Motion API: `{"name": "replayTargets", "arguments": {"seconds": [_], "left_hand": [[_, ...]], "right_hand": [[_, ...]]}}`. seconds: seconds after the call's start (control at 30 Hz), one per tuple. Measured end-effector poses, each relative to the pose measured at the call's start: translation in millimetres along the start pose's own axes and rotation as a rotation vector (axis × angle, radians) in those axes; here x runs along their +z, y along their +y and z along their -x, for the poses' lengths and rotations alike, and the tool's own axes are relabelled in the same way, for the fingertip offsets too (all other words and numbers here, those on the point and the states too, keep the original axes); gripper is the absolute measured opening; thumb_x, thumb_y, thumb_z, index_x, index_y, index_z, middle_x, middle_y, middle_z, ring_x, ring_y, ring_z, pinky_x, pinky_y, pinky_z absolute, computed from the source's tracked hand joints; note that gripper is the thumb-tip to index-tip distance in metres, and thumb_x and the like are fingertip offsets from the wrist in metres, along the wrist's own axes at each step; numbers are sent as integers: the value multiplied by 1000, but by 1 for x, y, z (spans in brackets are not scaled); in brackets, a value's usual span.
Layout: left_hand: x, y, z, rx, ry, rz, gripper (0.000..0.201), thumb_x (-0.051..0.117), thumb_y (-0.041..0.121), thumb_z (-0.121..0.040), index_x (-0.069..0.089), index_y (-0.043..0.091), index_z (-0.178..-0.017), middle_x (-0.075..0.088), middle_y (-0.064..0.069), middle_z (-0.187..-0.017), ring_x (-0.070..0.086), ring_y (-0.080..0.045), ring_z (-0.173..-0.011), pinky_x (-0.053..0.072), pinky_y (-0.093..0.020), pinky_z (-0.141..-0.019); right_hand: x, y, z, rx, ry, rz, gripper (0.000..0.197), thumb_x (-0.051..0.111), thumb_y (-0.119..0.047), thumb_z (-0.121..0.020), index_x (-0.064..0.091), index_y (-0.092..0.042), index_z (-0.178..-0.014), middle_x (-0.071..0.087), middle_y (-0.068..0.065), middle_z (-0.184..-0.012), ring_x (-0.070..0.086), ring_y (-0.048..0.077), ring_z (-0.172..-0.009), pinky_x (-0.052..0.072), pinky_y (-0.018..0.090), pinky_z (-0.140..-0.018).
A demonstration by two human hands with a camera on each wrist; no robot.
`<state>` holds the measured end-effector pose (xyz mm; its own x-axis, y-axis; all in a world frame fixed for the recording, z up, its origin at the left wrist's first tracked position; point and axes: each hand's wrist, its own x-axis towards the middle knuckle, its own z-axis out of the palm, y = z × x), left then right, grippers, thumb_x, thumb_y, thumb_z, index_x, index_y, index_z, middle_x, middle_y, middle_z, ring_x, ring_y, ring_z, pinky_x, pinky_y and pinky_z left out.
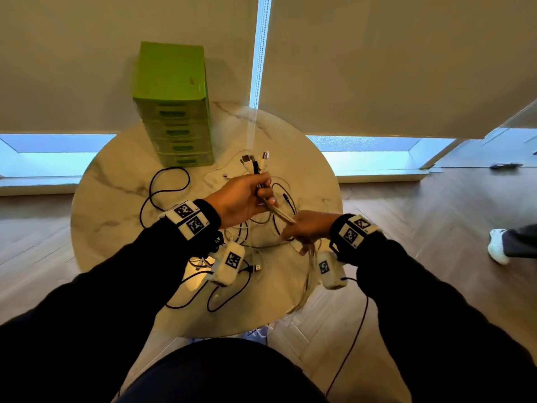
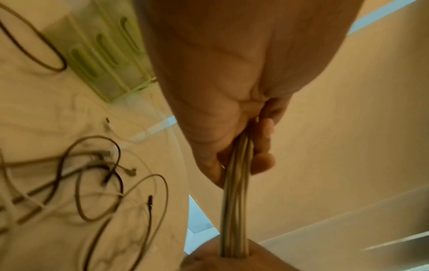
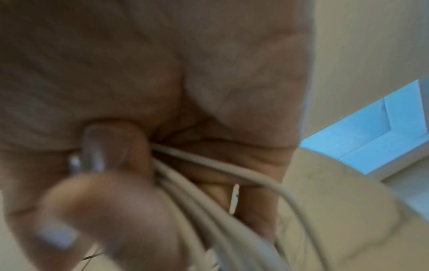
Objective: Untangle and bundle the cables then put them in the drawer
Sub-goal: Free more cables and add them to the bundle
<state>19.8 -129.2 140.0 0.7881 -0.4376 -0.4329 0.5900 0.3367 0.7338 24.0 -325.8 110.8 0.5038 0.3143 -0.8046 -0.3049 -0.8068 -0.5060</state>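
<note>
My left hand grips a bunch of cables just below their plug ends, which stick up past the fist. The bunch runs taut down to my right hand, whose fingers curl round it. Below that hand the pale cables hang in loops past the table edge. The left wrist view shows the cable bunch leaving my left hand. In the right wrist view the white cables pass under my right hand's fingers. The green drawer unit stands at the back left, its drawers closed.
Loose black and white cables lie tangled on the round marble table, also as loose cables in the left wrist view. A person's shoe is on the wooden floor at the right. Blinds cover the windows behind.
</note>
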Motion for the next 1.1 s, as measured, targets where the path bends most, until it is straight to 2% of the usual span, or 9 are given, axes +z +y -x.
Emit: {"name": "replayTargets", "arguments": {"seconds": [0.17, 0.3, 0.4, 0.53, 0.6, 0.7, 0.83, 1.0, 1.1], "left_hand": [[20, 3, -13, 135, 85, 192, 24, 46, 25, -106, 44, 21, -82, 36, 2, -65, 44, -16, -64, 41, -36, -85], [27, 6, -24, 257, 200, 185, 23, 52, 21, -103, 43, 23, -82, 35, 5, -67, 35, -11, -60, 35, -28, -67], [27, -1, -31, 268, 276, 140, 25, 57, 19, -102, 41, 27, -84, 36, 7, -71, 33, -9, -58, 32, -25, -64], [24, -15, -30, 263, 257, 104, 28, 50, 16, -105, 37, 26, -82, 34, 7, -66, 31, -8, -55, 33, -26, -65], [19, -14, -27, 269, 224, 122, 31, 47, 19, -106, 37, 25, -78, 33, 6, -60, 31, -11, -54, 35, -29, -66], [10, -8, -24, 263, 184, 123, 31, 43, 29, -108, 39, 21, -78, 29, 2, -65, 37, -14, -57, 43, -35, -72], [-3, 3, -21, 222, 158, 88, 35, 43, 37, -106, 42, 18, -77, 34, 3, -64, 44, -13, -56, 56, -50, -87], [-29, 21, -16, 236, 175, 27, 33, 43, 35, -107, 40, 23, -76, 30, 5, -65, 34, -9, -55, 55, -39, -67], [-47, 19, -15, 249, 192, 10, 31, 46, 27, -106, 42, 22, -76, 29, 5, -65, 33, -10, -55, 50, -35, -63]], "right_hand": [[1, 28, -1, 20, 384, 244, 35, 64, -37, -87, 54, -11, -66, 55, 6, -61, 55, 23, -57, 48, 32, -60], [50, 47, -11, -86, 400, 345, 27, 59, -33, -90, 47, -17, -73, 49, 3, -69, 54, 27, -71, 39, 34, -63], [91, 50, -19, -216, 387, 269, 21, 59, -28, -90, 44, -15, -98, 49, 1, -74, 54, 26, -72, 40, 37, -64], [99, 58, -26, -184, 305, 232, 66, 62, -32, -91, 29, -17, -146, 60, 8, -97, 56, 25, -84, 43, 34, -71], [85, 62, -26, -113, 313, 259, 58, 61, -35, -92, 37, -16, -141, 61, 9, -103, 56, 26, -88, 43, 35, -74], [66, 56, -23, -116, 405, 222, 33, 63, -38, -91, 54, -12, -109, 65, 10, -99, 61, 29, -92, 47, 40, -79], [57, 47, -26, -255, 445, -25, 34, 70, -43, -83, 57, -11, -87, 59, 4, -76, 57, 19, -74, 51, 44, -73], [61, 68, -27, -172, 207, 319, 41, 68, -41, -91, 43, -20, -66, 46, -2, -65, 45, 16, -64, 35, 33, -64], [53, 85, -27, -96, 343, 457, 28, 64, -37, -92, 43, -21, -80, 52, -3, -73, 58, 29, -78, 36, 31, -67]]}}
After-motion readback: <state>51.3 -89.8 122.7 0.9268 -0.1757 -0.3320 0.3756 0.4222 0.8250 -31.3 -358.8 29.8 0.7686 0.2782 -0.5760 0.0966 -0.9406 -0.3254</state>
